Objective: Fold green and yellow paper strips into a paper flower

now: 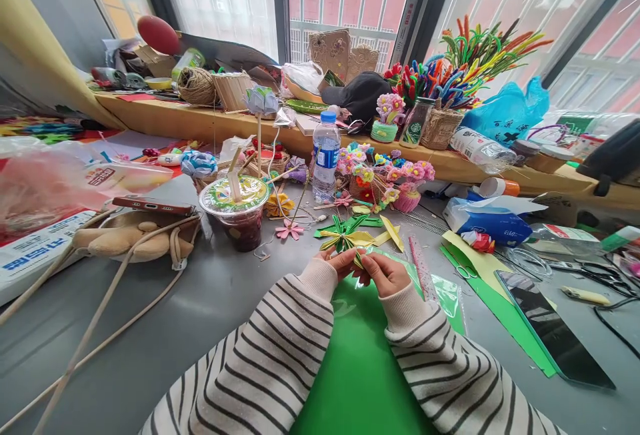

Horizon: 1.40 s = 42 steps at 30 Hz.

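Both hands meet over a sheet of green paper (360, 355) on the grey table. Between their fingertips is a small folded piece of yellow-green paper (358, 260). My left hand (336, 261) pinches it from the left, and my right hand (384, 273) grips its other side with thumb and fingers. Just beyond my left hand lies a green and yellow folded-paper flower (345, 235). Crossed yellow paper strips (391, 233) rest a little past my right hand. Part of the small piece is hidden by the fingers.
A lidded drink cup (237, 215) stands left of the hands, and a water bottle (326, 161) stands behind them. To the right lie a pink ruler (423, 265), scissors (466, 272) on green paper and a dark phone (555, 328). A bag with cords (135, 241) sits at left.
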Motion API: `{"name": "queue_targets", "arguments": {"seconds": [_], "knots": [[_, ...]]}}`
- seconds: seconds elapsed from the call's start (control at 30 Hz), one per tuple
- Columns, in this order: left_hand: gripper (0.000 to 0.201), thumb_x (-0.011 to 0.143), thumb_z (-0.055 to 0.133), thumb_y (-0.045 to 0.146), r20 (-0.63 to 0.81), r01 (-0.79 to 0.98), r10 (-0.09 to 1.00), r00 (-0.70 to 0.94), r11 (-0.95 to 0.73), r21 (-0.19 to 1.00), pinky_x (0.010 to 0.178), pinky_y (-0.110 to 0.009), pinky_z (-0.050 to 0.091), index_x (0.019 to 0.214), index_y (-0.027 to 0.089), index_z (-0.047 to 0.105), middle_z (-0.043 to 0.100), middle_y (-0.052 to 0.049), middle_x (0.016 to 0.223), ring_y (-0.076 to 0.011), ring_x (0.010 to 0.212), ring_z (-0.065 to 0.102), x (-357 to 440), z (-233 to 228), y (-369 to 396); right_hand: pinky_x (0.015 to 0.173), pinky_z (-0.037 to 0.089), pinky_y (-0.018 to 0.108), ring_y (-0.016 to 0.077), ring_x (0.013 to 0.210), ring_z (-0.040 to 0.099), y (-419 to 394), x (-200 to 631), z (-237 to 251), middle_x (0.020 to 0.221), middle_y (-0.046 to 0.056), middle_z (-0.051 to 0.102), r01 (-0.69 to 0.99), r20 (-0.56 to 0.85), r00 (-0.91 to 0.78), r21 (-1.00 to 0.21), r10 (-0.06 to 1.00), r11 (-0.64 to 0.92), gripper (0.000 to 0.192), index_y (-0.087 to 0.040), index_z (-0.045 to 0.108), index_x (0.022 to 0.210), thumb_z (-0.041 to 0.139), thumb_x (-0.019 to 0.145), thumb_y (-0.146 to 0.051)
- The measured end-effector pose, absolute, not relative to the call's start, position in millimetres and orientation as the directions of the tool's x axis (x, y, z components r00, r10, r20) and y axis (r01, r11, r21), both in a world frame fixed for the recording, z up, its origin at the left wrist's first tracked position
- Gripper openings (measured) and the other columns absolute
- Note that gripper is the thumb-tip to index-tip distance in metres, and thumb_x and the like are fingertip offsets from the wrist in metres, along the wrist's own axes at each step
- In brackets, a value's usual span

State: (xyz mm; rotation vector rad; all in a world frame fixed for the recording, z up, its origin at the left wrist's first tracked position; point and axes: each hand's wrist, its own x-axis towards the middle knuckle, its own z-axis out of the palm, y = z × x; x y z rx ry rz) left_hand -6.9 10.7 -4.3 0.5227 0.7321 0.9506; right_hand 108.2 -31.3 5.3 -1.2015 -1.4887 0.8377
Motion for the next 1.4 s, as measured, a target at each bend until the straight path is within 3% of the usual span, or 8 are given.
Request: {"name": "queue_targets", "arguments": {"seconds": [0.2,0.53,0.77,0.97,1.07,1.27,1.4], "knots": [[0.038,0.04,0.074,0.03,-0.218,-0.49,0.859,0.464,0.453,0.745,0.051,-0.026,0.044,0.066,0.008,0.058,0.056,-0.002,0.047,-0.0113,0.043,0.053,-8.0,-1.5,10.2,0.045,0.04,0.023,0.0092,0.043,0.048,-28.4,108.5,-2.0,0.047,0.0,0.051,0.3,0.28,-0.008,-0.915,0.96,0.27,0.037,-0.018,0.051,0.056,0.037,0.076,-0.046],[0.034,0.04,0.074,0.021,-0.324,-0.499,0.881,0.345,0.464,0.732,0.054,-0.023,0.046,0.065,0.012,0.053,0.063,-0.003,0.061,-0.0104,0.048,0.056,-8.8,10.4,5.7,0.045,0.041,0.023,0.0087,0.042,0.048,-27.5,108.2,-3.4,0.048,0.001,0.053,0.343,0.306,0.008,-0.895,0.952,0.285,0.038,-0.018,0.053,0.055,0.036,0.077,-0.045],[0.034,0.047,0.071,0.014,-0.327,-0.508,0.891,0.317,0.45,0.734,0.059,-0.024,0.047,0.074,0.012,0.051,0.064,-0.004,0.064,-0.0124,0.054,0.059,-7.1,7.2,5.8,0.042,0.041,0.021,0.0083,0.042,0.049,-26.0,108.5,-9.0,0.053,0.002,0.058,0.437,0.357,0.002,-0.84,0.934,0.321,0.029,-0.017,0.057,0.059,0.041,0.074,-0.036],[0.042,0.048,0.071,0.011,-0.376,-0.497,0.894,0.243,0.448,0.743,0.063,-0.026,0.046,0.082,0.014,0.047,0.063,-0.003,0.062,-0.0132,0.056,0.059,-4.5,2.1,7.8,0.046,0.043,0.022,0.0094,0.045,0.05,-28.2,105.3,-8.0,0.057,0.002,0.059,0.573,0.431,0.094,-0.76,0.897,0.305,0.016,-0.016,0.058,0.065,0.046,0.067,-0.027],[0.042,0.046,0.071,0.012,-0.342,-0.473,0.915,0.216,0.404,0.783,0.061,-0.023,0.046,0.079,0.015,0.046,0.062,0.0,0.057,-0.0107,0.053,0.058,-4.2,3.6,6.2,0.047,0.041,0.021,0.0084,0.045,0.048,-28.6,105.4,-7.9,0.055,0.001,0.056,0.683,0.521,0.082,-0.65,0.849,0.333,0.015,-0.016,0.057,0.062,0.045,0.068,-0.024],[0.043,0.039,0.074,0.021,-0.237,-0.339,0.971,0.013,0.227,0.913,0.039,-0.019,0.04,0.064,0.016,0.04,0.053,0.006,0.047,-0.0111,0.042,0.056,-3.7,2.3,2.9,0.05,0.037,0.022,0.0093,0.048,0.046,-26.4,107.9,-10.7,0.052,0.0,0.053,0.95,0.753,-0.021,-0.189,0.657,0.247,0.017,-0.016,0.055,0.06,0.043,0.072,-0.018],[0.033,0.041,0.072,0.028,-0.285,-0.296,0.946,0.155,0.32,0.9,0.042,-0.02,0.042,0.058,0.013,0.048,0.056,0.001,0.047,-0.0111,0.045,0.056,-3.2,0.2,3.7,0.05,0.033,0.024,0.0111,0.05,0.046,-26.6,107.1,-7.7,0.05,0.001,0.05,0.991,0.804,-0.1,0.03,0.586,0.128,0.02,-0.017,0.053,0.056,0.043,0.073,-0.018]]}}
